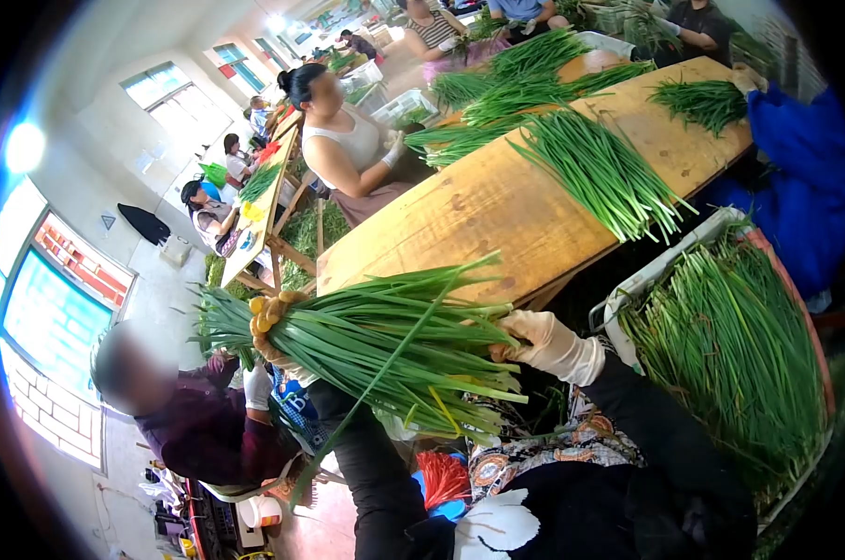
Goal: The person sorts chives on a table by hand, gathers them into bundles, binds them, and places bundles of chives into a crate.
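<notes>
In this bright room [68,117], the wooden table [441,219] stretches ahead, a crate [618,327] of greens [735,345] at my right. I'm apparently tidying the bunch [385,336] held before me: left hand [271,325] clenched around it, right hand [542,343] curled at its ends, pinch unclear. Teasing strands out calls for a steady left hold.

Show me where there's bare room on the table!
The long brown wooden table looks bare between the thick held green leaf bunch and the fanned green leaf pile. A smaller patch separates that pile from the short green bunch. Beyond, long green leaf heaps crowd together.
</notes>
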A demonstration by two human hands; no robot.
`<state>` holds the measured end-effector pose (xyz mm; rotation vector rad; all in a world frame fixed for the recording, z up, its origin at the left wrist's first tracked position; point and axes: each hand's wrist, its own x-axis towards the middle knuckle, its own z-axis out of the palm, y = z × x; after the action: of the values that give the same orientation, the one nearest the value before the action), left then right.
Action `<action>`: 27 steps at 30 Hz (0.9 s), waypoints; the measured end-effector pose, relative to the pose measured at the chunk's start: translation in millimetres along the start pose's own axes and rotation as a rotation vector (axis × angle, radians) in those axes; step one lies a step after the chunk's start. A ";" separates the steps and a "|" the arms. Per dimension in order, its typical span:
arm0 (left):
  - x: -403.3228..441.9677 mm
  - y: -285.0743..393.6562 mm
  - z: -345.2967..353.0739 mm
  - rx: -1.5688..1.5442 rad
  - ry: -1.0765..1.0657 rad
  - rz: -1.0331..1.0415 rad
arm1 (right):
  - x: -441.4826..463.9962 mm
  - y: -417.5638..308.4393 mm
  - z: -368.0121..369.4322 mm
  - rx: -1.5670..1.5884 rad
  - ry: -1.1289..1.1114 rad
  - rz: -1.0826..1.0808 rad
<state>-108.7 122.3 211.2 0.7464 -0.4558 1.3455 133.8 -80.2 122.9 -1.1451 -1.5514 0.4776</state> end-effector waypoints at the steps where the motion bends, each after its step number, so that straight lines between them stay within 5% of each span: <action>1: -1.0 -3.7 4.3 0.000 0.000 -0.002 | -0.8 6.9 5.6 -0.007 0.003 -0.057; 3: -0.6 -7.8 11.4 -0.097 -0.019 -0.052 | -4.5 15.1 8.1 -0.015 0.008 -0.113; 5: -1.0 -8.9 14.4 -0.130 -0.025 -0.103 | -12.0 10.6 -1.6 0.750 -0.148 0.332; 6: -2.0 -9.2 14.7 -0.129 -0.027 -0.139 | -7.9 7.6 -7.0 0.437 -0.108 0.214; 9: -0.6 -8.5 12.3 -0.114 -0.015 -0.167 | -9.6 4.2 -10.9 0.571 -0.169 0.355; 11: -3.0 -16.5 21.2 -0.039 -0.060 -0.115 | -13.4 9.0 -9.9 0.137 -0.026 0.159; 14: 5.2 -10.0 11.9 0.080 -0.047 -0.193 | -24.9 2.0 -8.8 0.312 -0.042 0.368; 16: 4.1 -12.2 11.8 0.055 -0.038 -0.230 | -33.8 15.1 -1.9 0.235 0.060 0.209; 19: -2.9 -24.1 14.8 -0.017 -0.132 -0.197 | -37.0 1.0 -19.6 0.645 -0.029 0.493; 22: -4.3 -24.9 8.6 -0.077 -0.109 -0.216 | -35.7 -15.4 -36.4 0.429 -0.050 0.528; 23: -4.1 -23.7 6.2 -0.072 -0.086 -0.194 | -43.1 -3.8 -34.6 0.179 0.039 0.273; 27: 2.5 -3.5 -0.8 0.117 -0.049 -0.148 | -76.5 35.2 -65.9 0.459 0.210 0.376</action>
<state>-104.9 124.4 211.6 0.8945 -0.3558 1.2249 203.4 -146.8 76.5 -1.0824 -0.9759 0.8838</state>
